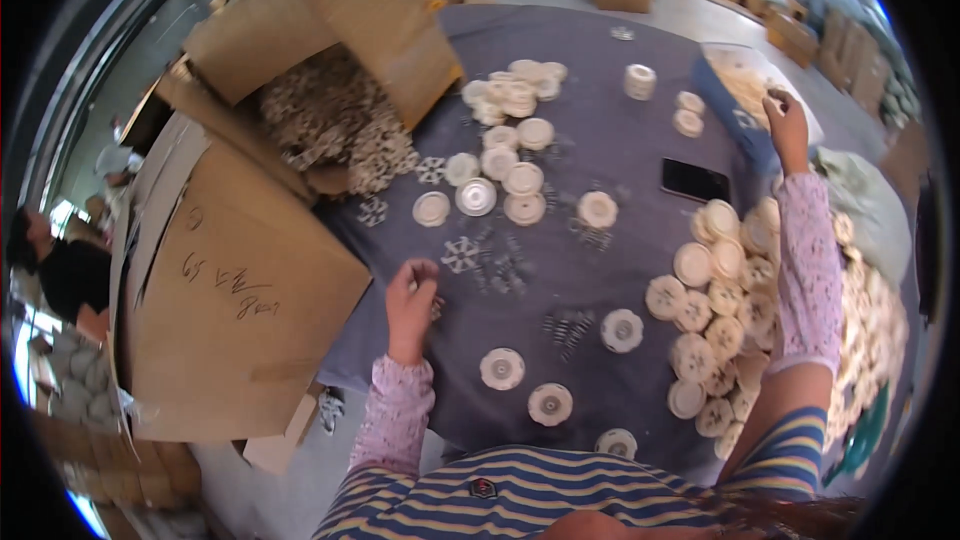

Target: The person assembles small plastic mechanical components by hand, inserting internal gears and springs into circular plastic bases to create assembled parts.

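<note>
My left hand is curled closed over the left part of the table. A bit of something pale shows beside its fingers, too small to name. Close by lie a white, flower-shaped cut-out part and loose coil springs. My right arm reaches far to the right, where my right hand has its fingertips pinched together at the rim of a blue and white box. Small pale pieces lie in that box. What the right fingers hold, if anything, cannot be made out.
Round cream plastic discs spread over the grey-covered table. A large disc pile sits at right, below a black phone. Big cardboard boxes stand at left, one spilling cut-out parts. Another person is at far left.
</note>
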`<state>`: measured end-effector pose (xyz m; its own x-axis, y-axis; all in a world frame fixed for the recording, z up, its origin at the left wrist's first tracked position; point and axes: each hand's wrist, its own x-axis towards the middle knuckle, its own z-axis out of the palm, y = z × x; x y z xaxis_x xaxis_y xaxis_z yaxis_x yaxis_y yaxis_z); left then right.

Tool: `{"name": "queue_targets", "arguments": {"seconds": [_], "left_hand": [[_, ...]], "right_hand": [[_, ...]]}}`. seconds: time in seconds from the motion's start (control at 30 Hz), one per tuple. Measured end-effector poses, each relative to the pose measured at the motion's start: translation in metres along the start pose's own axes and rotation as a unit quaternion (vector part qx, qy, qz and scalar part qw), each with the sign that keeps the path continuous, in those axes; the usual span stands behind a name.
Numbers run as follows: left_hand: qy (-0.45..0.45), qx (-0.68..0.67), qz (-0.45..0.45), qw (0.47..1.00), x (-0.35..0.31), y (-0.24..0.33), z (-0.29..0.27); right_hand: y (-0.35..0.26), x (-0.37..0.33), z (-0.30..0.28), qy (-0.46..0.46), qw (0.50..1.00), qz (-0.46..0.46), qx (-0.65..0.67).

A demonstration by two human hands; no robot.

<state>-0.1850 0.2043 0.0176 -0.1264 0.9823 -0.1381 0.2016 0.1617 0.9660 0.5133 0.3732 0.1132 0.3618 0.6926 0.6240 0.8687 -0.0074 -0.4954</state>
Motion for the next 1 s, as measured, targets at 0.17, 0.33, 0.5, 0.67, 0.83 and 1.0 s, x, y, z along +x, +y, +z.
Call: {"name": "queue_targets", "arguments": {"seconds": [0.17, 0.33, 0.5, 0.67, 0.83, 1.0], "left_hand": [[0.328, 0.463, 0.282, 0.773, 0.108, -0.005, -0.043], [0.215, 0.511, 0.01, 0.832, 0.153, -0.004, -0.043], [0.171, 0.386, 0.203, 0.884, 0.093, -0.034, -0.033], [-0.011, -0.386, -0.071, 0.92, 0.082, -0.047, -0.042], [-0.062, -0.368, -0.112, 0.921, 0.082, -0.04, -0.036], [0.038, -0.362, -0.109, 0.925, 0.072, -0.029, -0.049]], "right_hand": [[-0.162, -0.093, 0.099, -0.185, 0.959, -0.091, 0.195], [-0.273, -0.155, 0.122, -0.344, 0.886, -0.185, 0.25], [-0.366, -0.165, 0.193, -0.34, 0.837, -0.347, 0.25], [-0.432, -0.199, 0.303, -0.358, 0.836, -0.406, 0.092], [-0.435, -0.204, 0.356, -0.422, 0.824, -0.372, 0.064], [-0.447, -0.198, 0.296, -0.273, 0.868, -0.401, 0.112]]}}
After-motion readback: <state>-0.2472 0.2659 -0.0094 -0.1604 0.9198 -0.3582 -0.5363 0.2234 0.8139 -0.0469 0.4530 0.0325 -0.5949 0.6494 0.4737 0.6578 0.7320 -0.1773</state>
